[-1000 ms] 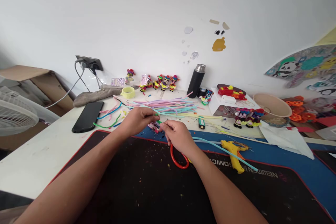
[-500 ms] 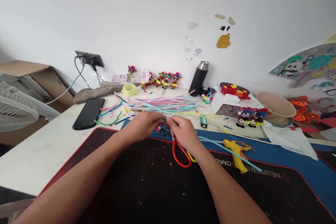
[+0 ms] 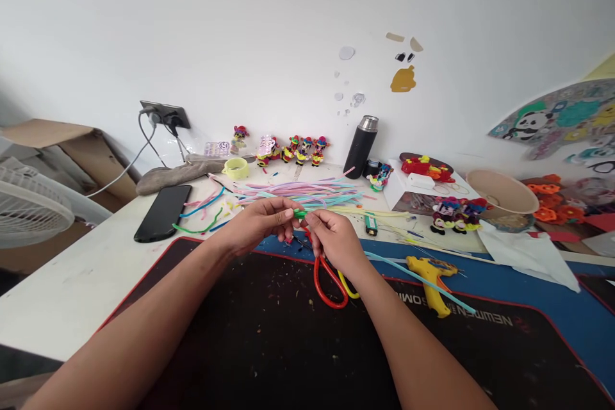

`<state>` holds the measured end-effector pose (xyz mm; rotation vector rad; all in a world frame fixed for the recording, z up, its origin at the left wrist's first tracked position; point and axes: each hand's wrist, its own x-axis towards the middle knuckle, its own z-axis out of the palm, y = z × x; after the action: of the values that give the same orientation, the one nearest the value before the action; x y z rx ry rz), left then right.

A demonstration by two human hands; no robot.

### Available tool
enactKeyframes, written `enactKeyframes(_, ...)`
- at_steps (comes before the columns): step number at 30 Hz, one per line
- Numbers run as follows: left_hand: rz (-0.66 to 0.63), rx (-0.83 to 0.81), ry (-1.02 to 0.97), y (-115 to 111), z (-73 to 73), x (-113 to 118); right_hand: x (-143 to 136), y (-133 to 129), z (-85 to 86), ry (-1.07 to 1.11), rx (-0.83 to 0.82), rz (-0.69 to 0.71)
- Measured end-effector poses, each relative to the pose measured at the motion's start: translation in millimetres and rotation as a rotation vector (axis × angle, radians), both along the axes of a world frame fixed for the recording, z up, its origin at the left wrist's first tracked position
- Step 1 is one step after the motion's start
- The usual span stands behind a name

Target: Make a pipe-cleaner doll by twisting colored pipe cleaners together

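Between my two hands, over the back edge of the mat, is a short green pipe-cleaner piece (image 3: 300,213). My left hand (image 3: 264,223) pinches its left end with thumb and forefinger. On the other side my right hand (image 3: 335,238) has its fingertips closed on the right end. A pair of scissors (image 3: 331,303) with red and yellow handle loops shows below my right hand, its middle hidden by that hand; I cannot tell whether they touch. Behind the hands lies a pile of pink, lilac and pale blue pipe cleaners (image 3: 298,191).
A yellow glue gun (image 3: 435,288) lies right on the black mat (image 3: 269,346). A phone (image 3: 162,213) and green tape roll (image 3: 236,168) are left. Along the wall stand small figures (image 3: 303,150) and a black flask (image 3: 360,148). A white fan (image 3: 33,208) stands far left.
My left hand has turned and its fingers have opened out somewhat, so more of the green piece shows. My right hand has barely moved. The view has shifted slightly.
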<state>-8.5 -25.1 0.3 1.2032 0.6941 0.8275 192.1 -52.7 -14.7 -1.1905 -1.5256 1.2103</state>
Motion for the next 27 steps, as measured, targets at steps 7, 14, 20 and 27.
enactKeyframes(7,0.07,-0.043,0.028,4,-7.9,2,-1,-2,-3.7,-0.069,0.025,0.006)
enactKeyframes(14,0.149,0.1,0.176,1,-3.7,7,-2,-2,-5.3,-0.107,0.023,0.009)
enactKeyframes(20,0.167,0.137,0.225,-1,-2.0,8,-3,-1,-4.2,-0.107,-0.003,0.036)
enactKeyframes(27,0.219,0.118,0.181,4,-10.9,6,-2,1,0.0,0.13,-0.113,0.032)
